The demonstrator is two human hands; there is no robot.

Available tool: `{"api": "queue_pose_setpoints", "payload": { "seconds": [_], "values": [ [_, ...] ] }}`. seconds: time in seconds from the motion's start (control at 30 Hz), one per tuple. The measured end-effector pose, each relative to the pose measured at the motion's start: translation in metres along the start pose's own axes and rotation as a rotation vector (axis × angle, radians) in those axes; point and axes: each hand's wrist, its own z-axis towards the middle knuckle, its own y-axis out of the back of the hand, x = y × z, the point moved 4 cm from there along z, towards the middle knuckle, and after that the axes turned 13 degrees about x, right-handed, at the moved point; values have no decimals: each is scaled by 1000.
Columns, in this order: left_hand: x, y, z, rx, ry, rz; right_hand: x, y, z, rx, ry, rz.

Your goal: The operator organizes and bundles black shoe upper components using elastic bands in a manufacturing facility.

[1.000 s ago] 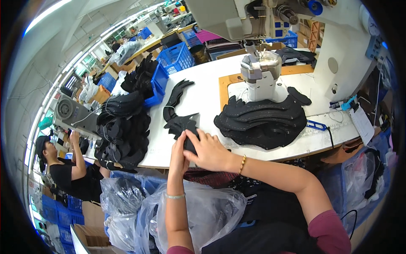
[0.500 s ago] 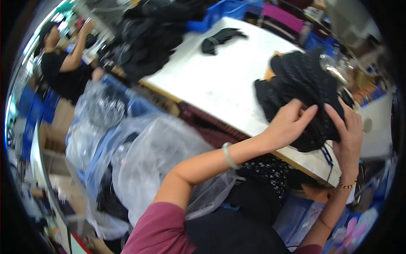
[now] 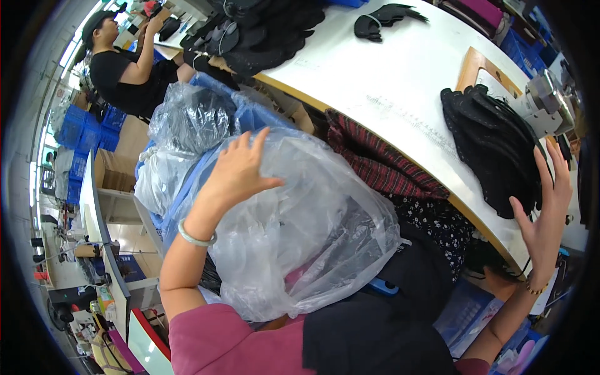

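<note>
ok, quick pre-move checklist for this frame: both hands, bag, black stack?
1. Left hand open: ok, fingers spread over the clear plastic bag.
2. Left hand gripping the bag: cannot tell.
3. Right hand open: ok, palm flat beside the stack of black pieces.
4. Stack fully on the white table: ok, near its front edge.
5. Right hand grasping a piece: not ok, nothing held.
6. Sewing machine head apart from the hand: ok.

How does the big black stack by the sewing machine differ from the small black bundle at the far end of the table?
The black stack is large, many fanned layers, and the right hand rests against it. The small black bundle is only a few pieces, lying alone and untouched on the white table. Both look like cut black fabric pieces.
</note>
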Motion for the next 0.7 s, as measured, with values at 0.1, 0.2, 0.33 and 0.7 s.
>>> {"api": "queue_pose_setpoints", "payload": {
  "seconds": [0.1,0.2,0.33,0.7],
  "values": [
    [41,-35,-20,416,318,-175,66,38,-8,-178,377,498],
    [94,-54,-36,323,336,-501,189,11,0,-121,993,901],
    [76,23,-22,-95,57,-536,297,-25,-7,28,1284,979],
    [142,65,-82,-187,422,-61,326,-35,-1,492,1340,598]
  ]
}}
